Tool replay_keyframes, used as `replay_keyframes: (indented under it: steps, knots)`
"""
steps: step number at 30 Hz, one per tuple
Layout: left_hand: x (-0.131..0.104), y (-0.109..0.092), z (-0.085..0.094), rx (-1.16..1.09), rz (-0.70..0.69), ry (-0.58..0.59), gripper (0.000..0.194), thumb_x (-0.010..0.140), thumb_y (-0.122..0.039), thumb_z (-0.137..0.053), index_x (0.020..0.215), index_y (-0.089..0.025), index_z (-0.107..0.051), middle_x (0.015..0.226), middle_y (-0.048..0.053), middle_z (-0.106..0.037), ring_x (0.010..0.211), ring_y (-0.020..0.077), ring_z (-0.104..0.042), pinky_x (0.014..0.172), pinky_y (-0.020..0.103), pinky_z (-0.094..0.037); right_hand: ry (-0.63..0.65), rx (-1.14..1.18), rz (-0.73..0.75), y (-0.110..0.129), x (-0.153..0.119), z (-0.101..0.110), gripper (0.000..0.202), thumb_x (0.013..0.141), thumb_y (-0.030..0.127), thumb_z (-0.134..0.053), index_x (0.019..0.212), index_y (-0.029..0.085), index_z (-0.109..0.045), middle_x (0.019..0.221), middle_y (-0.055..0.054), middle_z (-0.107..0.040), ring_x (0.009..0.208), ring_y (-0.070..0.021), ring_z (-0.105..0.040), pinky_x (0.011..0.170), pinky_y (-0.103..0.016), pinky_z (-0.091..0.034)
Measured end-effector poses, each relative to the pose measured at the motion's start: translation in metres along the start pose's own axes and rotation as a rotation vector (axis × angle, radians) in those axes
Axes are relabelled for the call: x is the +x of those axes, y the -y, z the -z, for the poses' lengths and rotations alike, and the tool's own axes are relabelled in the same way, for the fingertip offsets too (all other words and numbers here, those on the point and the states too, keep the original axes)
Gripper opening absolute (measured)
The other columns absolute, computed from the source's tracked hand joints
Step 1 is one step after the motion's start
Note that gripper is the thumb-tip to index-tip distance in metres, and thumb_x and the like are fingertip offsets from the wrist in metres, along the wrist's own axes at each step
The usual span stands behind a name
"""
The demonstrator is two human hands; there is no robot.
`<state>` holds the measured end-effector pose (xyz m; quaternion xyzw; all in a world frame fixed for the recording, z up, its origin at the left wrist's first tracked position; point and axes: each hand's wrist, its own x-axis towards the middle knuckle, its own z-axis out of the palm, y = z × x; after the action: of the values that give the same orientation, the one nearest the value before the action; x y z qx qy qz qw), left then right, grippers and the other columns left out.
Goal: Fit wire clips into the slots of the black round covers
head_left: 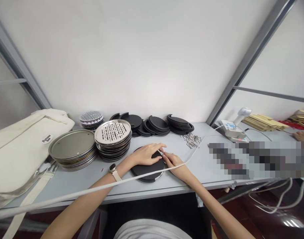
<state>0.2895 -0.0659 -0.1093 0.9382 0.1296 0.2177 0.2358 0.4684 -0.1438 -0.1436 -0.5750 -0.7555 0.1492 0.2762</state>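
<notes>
A round black disc lies on the table before me, a shiny rim showing along its lower right edge. My left hand rests across its top with thumb and fingers apart. At the disc's right edge, my right hand is closed, its thumb and fingertips pinching a small metal piece that looks like a hook; the fingers partly hide it. Behind the right hand lies a loose pile of small metal hooks.
Stacks of round metal plates, grey-topped round plates and notched black discs stand behind and left. A white bag lies far left. A white cable crosses the foreground. Another person's hand shows at right, near wooden sheets.
</notes>
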Motion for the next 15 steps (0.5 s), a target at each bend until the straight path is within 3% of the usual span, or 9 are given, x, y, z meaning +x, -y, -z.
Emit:
replay_keyframes:
  steps: [4, 9, 15]
  knots:
    - [-0.0006, 0.0006, -0.0014, -0.041, -0.010, 0.005, 0.061, 0.084, -0.017, -0.054, 0.138, -0.024, -0.026, 0.121, 0.008, -0.057, 0.112, 0.0208, -0.054, 0.097, 0.038, -0.041, 0.003, -0.001, -0.010, -0.0009, 0.0002, -0.0001, 0.032, 0.096, 0.030, -0.029, 0.081, 0.018, -0.055, 0.073, -0.003, -0.064, 0.068, -0.0178, -0.058, 0.077, -0.032, -0.040]
    - [-0.0005, 0.0031, -0.0026, -0.025, 0.014, 0.012, 0.062, 0.083, -0.018, -0.055, 0.138, -0.022, -0.026, 0.114, 0.008, -0.061, 0.106, 0.0211, -0.056, 0.096, 0.039, -0.041, 0.008, 0.043, -0.008, -0.0001, -0.0007, 0.0005, 0.032, 0.096, 0.030, -0.029, 0.093, 0.018, -0.059, 0.078, -0.004, -0.067, 0.073, -0.0182, -0.061, 0.082, -0.032, -0.039]
    - [-0.0001, 0.0042, -0.0030, -0.035, 0.012, 0.009, 0.060, 0.083, -0.017, -0.055, 0.137, -0.023, -0.028, 0.113, 0.007, -0.061, 0.106, 0.0204, -0.056, 0.097, 0.038, -0.040, -0.002, 0.020, -0.006, 0.0009, -0.0019, 0.0010, 0.030, 0.095, 0.027, -0.030, 0.088, 0.019, -0.058, 0.075, -0.003, -0.065, 0.068, -0.0174, -0.058, 0.081, -0.033, -0.040]
